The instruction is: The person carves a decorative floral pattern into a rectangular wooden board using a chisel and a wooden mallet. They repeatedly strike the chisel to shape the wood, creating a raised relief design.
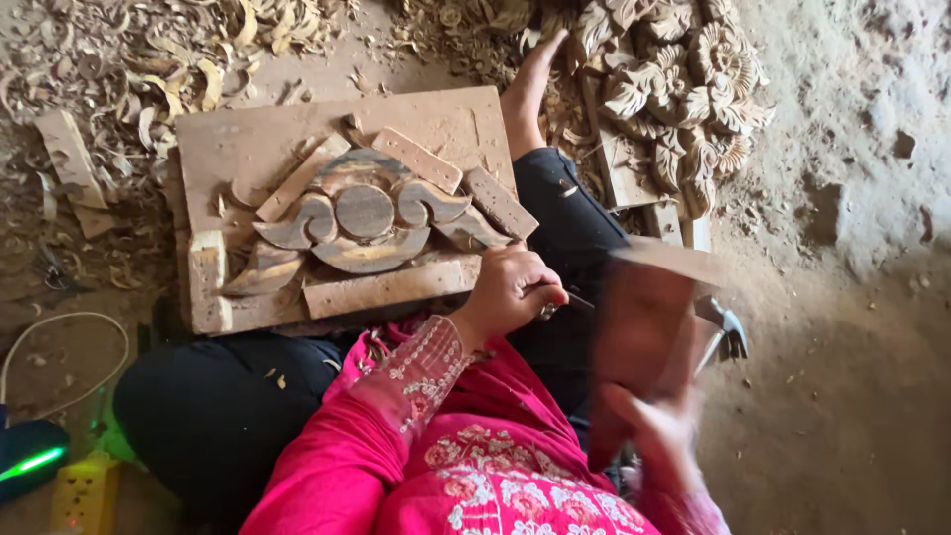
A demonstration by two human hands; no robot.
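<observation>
woodcarver seated on the floor, tools in both hands

left hand point(507, 287) grips a chisel point(575, 298) beside the carved panel point(362, 220) ahead; right hand point(659, 431), blurred, clasps a wooden mallet point(649, 317), raised as if for striking.

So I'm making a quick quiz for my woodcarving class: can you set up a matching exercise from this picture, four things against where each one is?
Things:
1. carved scroll panel
2. finished floral carving
3. wood shavings
4. wooden mallet

Places:
A. top left, on the ground
B. in the right hand, blurred
C. top right, beyond the knee
D. blocked in on the board across the lap

Pairs: 1-D, 2-C, 3-A, 4-B
</observation>
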